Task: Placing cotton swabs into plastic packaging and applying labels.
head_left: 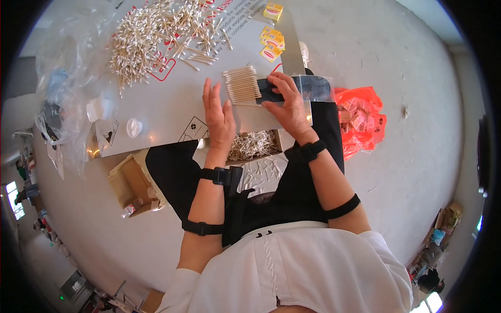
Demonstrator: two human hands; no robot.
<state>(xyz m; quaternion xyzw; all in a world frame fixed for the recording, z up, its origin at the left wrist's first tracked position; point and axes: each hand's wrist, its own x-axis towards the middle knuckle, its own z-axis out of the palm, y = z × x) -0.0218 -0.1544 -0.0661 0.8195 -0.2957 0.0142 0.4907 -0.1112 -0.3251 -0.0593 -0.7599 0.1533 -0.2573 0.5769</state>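
Note:
On the grey table, a neat row of cotton swabs [241,85] lies side by side. My left hand [221,121] is at its left edge, fingers stretched and pointing away from me, holding nothing. To the right of the row is a dark flat strip [267,91], its right part looking glossy and clear like plastic film. My right hand [292,108] spans this strip, thumb at the near edge and fingers at the far edge, gripping it. The strip's middle is hidden under that hand. A big loose heap of cotton swabs [146,41] spreads across the far left.
Yellow small packets [272,40] lie at the far right of the printed tabletop [172,112]. A white round cap [134,128] and crumpled clear plastic [65,88] sit left. Below are a box of swabs [253,146], an open carton [130,180] and a red bag [360,122].

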